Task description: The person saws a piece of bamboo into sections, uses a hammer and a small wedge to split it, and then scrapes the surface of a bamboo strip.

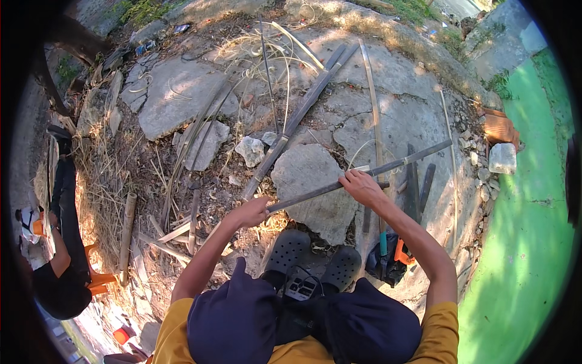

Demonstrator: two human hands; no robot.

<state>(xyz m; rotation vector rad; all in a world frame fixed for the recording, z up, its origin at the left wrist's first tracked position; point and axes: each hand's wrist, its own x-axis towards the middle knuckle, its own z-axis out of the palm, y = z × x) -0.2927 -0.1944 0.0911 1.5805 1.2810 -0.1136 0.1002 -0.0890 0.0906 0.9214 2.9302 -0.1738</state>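
Observation:
A long, dark bamboo strip [309, 196] slants across in front of me, rising to the right. My left hand [250, 212] is closed around its near left end. Farther along, my right hand [362, 187] is closed over the strip near its middle. Beside the right fingers shows a short pale edge, and a dark stub juts out past the hand; whether these belong to a tool I cannot tell. A thin, pale curl of shaving [359, 151] arches above that hand. Under the strip lies a flat grey stone slab [312, 176], just ahead of my dark clogs [288, 252].
Several long bamboo strips [291, 124] lie on the broken concrete ahead, with a heap of pale shavings [254, 51] behind. Right of my feet are a black bag [386, 267] and an orange-handled tool [403, 252]. Another person [57, 267] sits at left. Green paving [515, 242] borders the right.

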